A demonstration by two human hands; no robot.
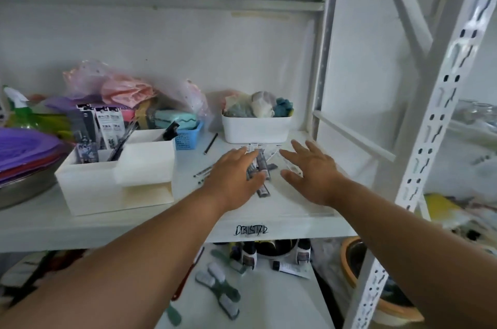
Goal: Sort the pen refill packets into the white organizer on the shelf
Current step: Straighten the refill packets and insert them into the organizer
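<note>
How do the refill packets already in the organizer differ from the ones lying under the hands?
The packets in the white organizer stand upright in a row; the loose packets lie flat in a scattered pile on the shelf. The loose ones sit between the left hand and the right hand.

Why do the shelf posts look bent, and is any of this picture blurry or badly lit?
In the head view, the wide lens bows the upright post and stretches the forearms near the edges. Light is soft and even, with only faint shadows under the left hand and right hand. The loose packets between them are smeared, so their print is unreadable, and the right edge past the post is blurrier still.
</note>
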